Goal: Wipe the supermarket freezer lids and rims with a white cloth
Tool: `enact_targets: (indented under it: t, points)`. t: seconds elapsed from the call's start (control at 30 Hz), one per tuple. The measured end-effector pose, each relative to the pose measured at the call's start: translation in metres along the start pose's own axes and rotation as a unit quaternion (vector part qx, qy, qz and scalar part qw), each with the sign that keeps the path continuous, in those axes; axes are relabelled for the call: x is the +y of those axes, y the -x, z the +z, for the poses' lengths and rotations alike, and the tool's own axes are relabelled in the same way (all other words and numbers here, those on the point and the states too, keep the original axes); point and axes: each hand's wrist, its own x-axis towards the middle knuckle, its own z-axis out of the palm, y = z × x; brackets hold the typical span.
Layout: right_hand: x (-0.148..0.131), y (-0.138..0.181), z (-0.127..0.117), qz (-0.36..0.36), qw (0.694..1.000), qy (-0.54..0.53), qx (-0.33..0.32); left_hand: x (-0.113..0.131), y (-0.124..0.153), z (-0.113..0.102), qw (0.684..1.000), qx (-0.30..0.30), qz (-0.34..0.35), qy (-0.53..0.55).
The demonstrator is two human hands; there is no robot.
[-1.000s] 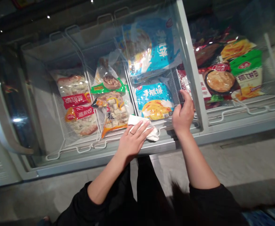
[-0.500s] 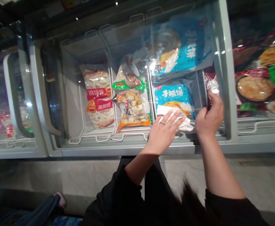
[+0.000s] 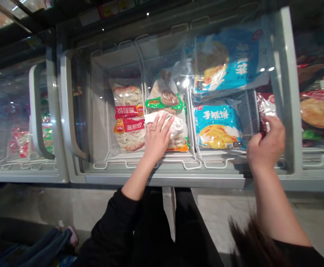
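Near: grey freezer rail (image 3: 167, 180). Beyond, right hand (image 3: 266, 142) half-curled by right lid frame (image 3: 292, 111), can't tell if gripping; left hand (image 3: 158, 138) open flat, fingers spread on white cloth (image 3: 176, 127), mid-scene w/ green-trimmed pkg (image 3: 167, 98) just past. Far right: big blue pkg (image 3: 238, 68).

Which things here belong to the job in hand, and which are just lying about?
In use:
white cloth
left hand, flat on it
glass lid underneath
right hand, near the lid's right side

Lying about, under glass:
blue packets
red-labelled bags
wire baskets
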Motion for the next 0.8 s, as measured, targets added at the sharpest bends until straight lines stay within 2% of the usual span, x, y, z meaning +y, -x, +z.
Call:
enact_targets:
  t: [0.07,0.13,0.23,0.3,0.37,0.43,0.53,0.6,0.67,0.73,0.8]
  points:
    - [-0.003,0.002,0.004,0.014,1.0,-0.002,0.004,0.014,-0.021,0.001,1.0,0.015,0.014,0.008]
    - [-0.01,0.01,0.01,0.022,1.0,0.005,0.02,0.029,-0.021,0.004,0.999,0.017,0.047,0.012]
    - [-0.03,0.032,0.017,0.023,0.998,0.021,0.045,0.037,0.013,0.012,0.992,0.004,0.124,0.011]
    - [-0.05,0.051,0.02,0.028,0.998,0.026,0.048,0.022,0.049,0.018,0.983,-0.005,0.183,0.002]
    - [-0.076,0.072,0.023,0.04,0.998,0.024,0.041,-0.009,0.084,0.022,0.978,-0.007,0.21,-0.015]
    - [-0.111,0.094,0.028,0.048,0.998,0.013,0.029,-0.053,0.113,0.022,0.976,-0.003,0.215,-0.029]
    - [-0.181,0.123,0.048,0.027,0.999,-0.032,-0.006,-0.128,0.133,0.011,0.985,0.014,0.171,-0.035]
    - [-0.238,0.14,0.071,-0.009,0.996,-0.072,-0.045,-0.172,0.127,-0.003,0.992,0.016,0.121,-0.037]
    - [-0.295,0.153,0.1,-0.05,0.99,-0.109,-0.076,-0.205,0.105,-0.016,0.997,0.021,0.068,-0.039]
    - [-0.345,0.164,0.132,-0.075,0.983,-0.141,-0.089,-0.225,0.075,-0.027,0.998,0.035,0.029,-0.032]
    - [-0.38,0.172,0.159,-0.075,0.981,-0.156,-0.085,-0.232,0.049,-0.032,0.999,0.05,0.01,-0.014]
